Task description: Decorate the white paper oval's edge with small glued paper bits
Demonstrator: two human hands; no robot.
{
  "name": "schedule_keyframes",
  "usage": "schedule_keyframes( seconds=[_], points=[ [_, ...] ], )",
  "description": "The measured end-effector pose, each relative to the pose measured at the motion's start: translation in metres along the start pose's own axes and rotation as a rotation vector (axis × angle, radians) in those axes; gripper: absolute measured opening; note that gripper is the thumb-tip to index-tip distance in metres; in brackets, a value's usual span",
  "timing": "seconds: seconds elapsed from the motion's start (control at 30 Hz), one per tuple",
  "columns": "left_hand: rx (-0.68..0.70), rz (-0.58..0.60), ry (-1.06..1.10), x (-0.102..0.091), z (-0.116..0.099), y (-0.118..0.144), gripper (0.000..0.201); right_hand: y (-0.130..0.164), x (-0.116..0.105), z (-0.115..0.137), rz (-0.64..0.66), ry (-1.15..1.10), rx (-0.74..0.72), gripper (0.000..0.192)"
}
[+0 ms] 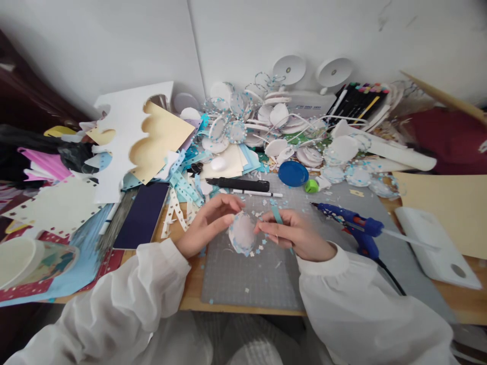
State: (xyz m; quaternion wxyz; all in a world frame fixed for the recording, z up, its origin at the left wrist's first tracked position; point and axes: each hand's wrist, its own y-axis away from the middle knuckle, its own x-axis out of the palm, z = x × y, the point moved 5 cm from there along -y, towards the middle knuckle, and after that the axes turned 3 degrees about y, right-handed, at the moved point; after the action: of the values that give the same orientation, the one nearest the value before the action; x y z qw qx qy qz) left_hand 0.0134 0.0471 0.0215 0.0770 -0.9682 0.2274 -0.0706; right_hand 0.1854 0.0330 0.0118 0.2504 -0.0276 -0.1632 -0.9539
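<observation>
Over a grey cutting mat [247,274], my left hand [207,223] and my right hand [294,233] both hold a small white disc [242,233] edged with tiny blue flower shapes. The left fingers pinch its left and upper rim. My right hand grips its right rim and also holds a thin light-blue paper strip [277,215] between its fingers. Both arms wear white sleeves.
A blue glue gun [352,223] lies right of my hands, its cord trailing off. Behind are a black knife [238,184], a white pen [258,193], a blue lid [292,173], piled decorated discs [274,126], markers [357,99]. Paper sheets [133,132] clutter the left; a white tray [437,248] sits right.
</observation>
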Motion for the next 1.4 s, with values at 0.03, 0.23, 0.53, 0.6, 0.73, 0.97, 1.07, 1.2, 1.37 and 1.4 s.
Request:
schedule_keyframes(
  seconds=[0.03, 0.23, 0.53, 0.6, 0.73, 0.97, 1.07, 1.2, 1.37, 1.4],
  points=[
    [-0.015, 0.067, 0.058, 0.004, 0.000, 0.001, 0.044, 0.000, 0.000, -0.001, -0.002, 0.000, -0.006, 0.030],
    [-0.142, 0.261, 0.154, 0.016, 0.004, 0.005, 0.076, -0.001, 0.005, -0.002, 0.003, -0.023, -0.026, 0.030],
    [-0.067, 0.052, 0.203, 0.007, 0.009, 0.001, 0.067, -0.001, -0.007, 0.004, -0.324, -0.133, -0.165, 0.029],
    [-0.063, 0.037, 0.218, 0.007, 0.009, 0.000, 0.065, 0.000, -0.006, 0.007, -0.315, -0.042, -0.227, 0.026],
    [-0.080, 0.067, 0.205, 0.010, 0.006, 0.000, 0.062, 0.003, 0.000, 0.012, -0.321, 0.164, -0.344, 0.014],
    [-0.094, 0.092, 0.149, 0.011, 0.005, 0.002, 0.069, 0.005, 0.004, 0.015, -0.319, 0.230, -0.415, 0.007],
    [-0.114, 0.109, 0.177, 0.011, 0.006, 0.002, 0.063, 0.006, 0.003, 0.015, -0.328, 0.236, -0.428, 0.006],
    [-0.074, 0.093, 0.195, 0.009, 0.007, 0.001, 0.058, 0.006, 0.001, 0.013, -0.348, 0.263, -0.448, 0.006],
    [-0.052, 0.127, 0.272, 0.009, 0.010, 0.001, 0.055, 0.008, 0.002, 0.015, -0.370, 0.325, -0.543, 0.007],
    [-0.058, 0.137, 0.282, 0.010, 0.010, 0.001, 0.054, 0.009, 0.002, 0.016, -0.373, 0.351, -0.579, 0.007]
  ],
)
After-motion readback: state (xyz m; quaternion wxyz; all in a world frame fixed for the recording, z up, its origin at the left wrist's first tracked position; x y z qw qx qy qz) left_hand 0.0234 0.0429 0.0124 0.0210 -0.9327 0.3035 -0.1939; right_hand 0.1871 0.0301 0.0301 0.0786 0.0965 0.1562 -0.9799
